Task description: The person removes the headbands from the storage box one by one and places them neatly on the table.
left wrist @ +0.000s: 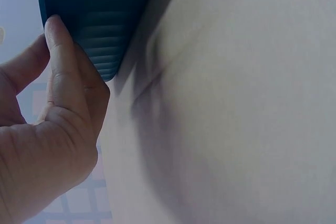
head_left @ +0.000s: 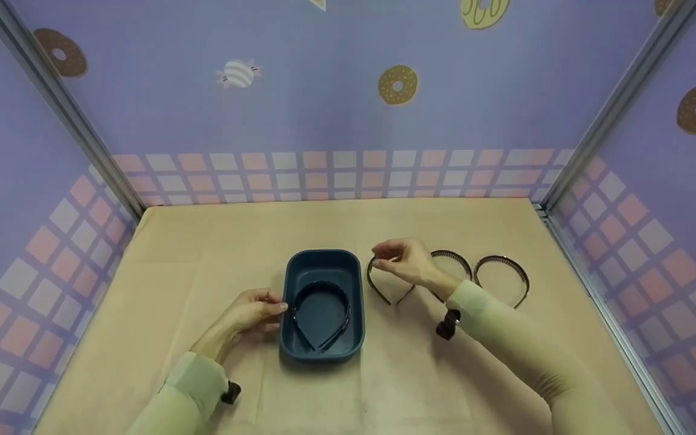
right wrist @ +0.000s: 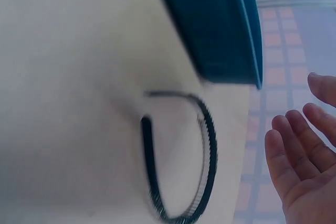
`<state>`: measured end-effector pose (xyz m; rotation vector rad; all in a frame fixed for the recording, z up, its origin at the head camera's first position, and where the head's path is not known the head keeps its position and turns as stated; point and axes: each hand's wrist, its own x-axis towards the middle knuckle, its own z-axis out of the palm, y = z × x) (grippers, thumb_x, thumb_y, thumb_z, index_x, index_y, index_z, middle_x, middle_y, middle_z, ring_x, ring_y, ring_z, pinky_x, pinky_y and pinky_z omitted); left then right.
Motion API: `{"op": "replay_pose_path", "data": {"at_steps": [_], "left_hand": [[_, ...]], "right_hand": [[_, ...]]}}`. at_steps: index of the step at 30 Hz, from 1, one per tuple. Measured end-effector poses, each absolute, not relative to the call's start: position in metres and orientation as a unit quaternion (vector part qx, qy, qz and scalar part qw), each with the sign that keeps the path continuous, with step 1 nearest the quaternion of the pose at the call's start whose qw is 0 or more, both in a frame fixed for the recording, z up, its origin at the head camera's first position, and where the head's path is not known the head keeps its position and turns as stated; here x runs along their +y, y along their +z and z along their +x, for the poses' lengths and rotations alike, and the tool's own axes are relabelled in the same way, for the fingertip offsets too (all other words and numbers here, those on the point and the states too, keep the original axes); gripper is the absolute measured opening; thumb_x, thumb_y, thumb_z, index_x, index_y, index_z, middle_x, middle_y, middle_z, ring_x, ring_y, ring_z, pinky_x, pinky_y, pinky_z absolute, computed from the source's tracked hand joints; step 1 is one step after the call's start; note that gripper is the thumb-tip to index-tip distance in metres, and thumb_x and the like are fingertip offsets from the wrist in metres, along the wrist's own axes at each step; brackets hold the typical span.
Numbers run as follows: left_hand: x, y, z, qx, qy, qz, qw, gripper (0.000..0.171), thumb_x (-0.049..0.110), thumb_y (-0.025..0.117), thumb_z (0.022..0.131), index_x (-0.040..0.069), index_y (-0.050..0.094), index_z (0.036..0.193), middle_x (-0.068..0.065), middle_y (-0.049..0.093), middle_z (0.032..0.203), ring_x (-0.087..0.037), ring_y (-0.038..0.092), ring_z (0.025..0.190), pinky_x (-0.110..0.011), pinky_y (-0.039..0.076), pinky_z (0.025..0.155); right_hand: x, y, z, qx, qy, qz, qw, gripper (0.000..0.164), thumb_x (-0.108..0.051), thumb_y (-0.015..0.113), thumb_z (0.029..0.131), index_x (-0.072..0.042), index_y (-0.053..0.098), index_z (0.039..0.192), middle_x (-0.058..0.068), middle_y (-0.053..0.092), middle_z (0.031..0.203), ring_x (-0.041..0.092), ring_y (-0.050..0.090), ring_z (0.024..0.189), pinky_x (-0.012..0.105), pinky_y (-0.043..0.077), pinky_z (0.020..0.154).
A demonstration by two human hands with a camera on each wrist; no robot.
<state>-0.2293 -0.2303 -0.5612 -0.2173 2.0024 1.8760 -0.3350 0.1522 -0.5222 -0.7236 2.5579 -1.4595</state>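
A deep blue rectangular tray (head_left: 322,356) stands on the table with a dark headband (head_left: 348,302) lying inside it. My left hand (head_left: 254,311) holds the tray's left rim; in the left wrist view its fingertips (left wrist: 55,30) meet the ribbed outer wall. Right of the tray, my right hand (head_left: 405,260) hovers over another headband (head_left: 378,290) and partly hides it in the head view. From the right wrist, that toothed headband (right wrist: 210,150) shows lying apart from the loosely spread fingers (right wrist: 294,140), which hold nothing.
Two more dark headbands, a middle one (head_left: 454,254) partly behind my right wrist and a far right one (head_left: 520,272), lie side by side on the beige tablecloth (head_left: 221,241). Patterned walls (head_left: 324,121) and metal posts (head_left: 620,96) enclose the table.
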Motion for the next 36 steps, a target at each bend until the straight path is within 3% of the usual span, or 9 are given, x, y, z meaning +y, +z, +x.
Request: {"op": "replay_pose_path", "data": {"at_steps": [6, 13, 19, 24, 36], "left_hand": [[-0.232, -0.561, -0.228, 0.717, 0.666, -0.076, 0.192, 0.008, 0.006, 0.079, 0.101, 0.009, 0.072, 0.101, 0.005, 0.071, 0.093, -0.009, 0.068, 0.088, -0.025, 0.067, 0.074], [-0.232, -0.559, -0.229, 0.714, 0.668, -0.074, 0.195, 0.009, 0.006, 0.078, 0.102, 0.012, 0.071, 0.100, 0.006, 0.074, 0.092, -0.008, 0.072, 0.085, -0.024, 0.067, 0.073], [-0.232, -0.561, -0.229, 0.712, 0.671, -0.072, 0.192, 0.008, 0.007, 0.078, 0.102, 0.011, 0.072, 0.100, 0.006, 0.073, 0.093, -0.008, 0.071, 0.086, -0.024, 0.067, 0.073], [-0.232, -0.561, -0.228, 0.709, 0.675, -0.070, 0.192, 0.009, 0.006, 0.079, 0.102, 0.011, 0.072, 0.099, 0.007, 0.072, 0.091, -0.007, 0.070, 0.084, -0.022, 0.066, 0.070], [-0.233, -0.562, -0.229, 0.703, 0.679, -0.075, 0.197, 0.009, 0.005, 0.078, 0.102, 0.011, 0.071, 0.101, 0.006, 0.073, 0.092, -0.007, 0.070, 0.086, -0.023, 0.066, 0.072]], "right_hand": [[0.130, -0.515, -0.333, 0.833, -0.480, -0.266, 0.069, 0.031, -0.012, 0.082, 0.101, 0.000, 0.080, 0.130, 0.026, 0.081, 0.125, 0.039, 0.082, 0.110, 0.041, 0.069, 0.094], [0.107, -0.511, -0.332, 0.830, -0.467, -0.296, 0.073, 0.037, -0.015, 0.082, 0.102, 0.005, 0.077, 0.132, 0.028, 0.080, 0.127, 0.041, 0.079, 0.115, 0.056, 0.067, 0.101], [0.090, -0.514, -0.330, 0.832, -0.453, -0.315, 0.062, 0.036, -0.012, 0.082, 0.102, 0.006, 0.076, 0.133, 0.025, 0.081, 0.129, 0.039, 0.079, 0.117, 0.051, 0.068, 0.102], [0.076, -0.518, -0.327, 0.838, -0.427, -0.335, 0.053, 0.033, -0.014, 0.084, 0.100, 0.004, 0.079, 0.128, 0.023, 0.082, 0.123, 0.035, 0.081, 0.109, 0.044, 0.069, 0.096], [0.054, -0.531, -0.322, 0.843, -0.402, -0.351, 0.059, 0.035, -0.016, 0.084, 0.100, 0.004, 0.079, 0.128, 0.024, 0.082, 0.124, 0.042, 0.081, 0.114, 0.056, 0.067, 0.102]]}}
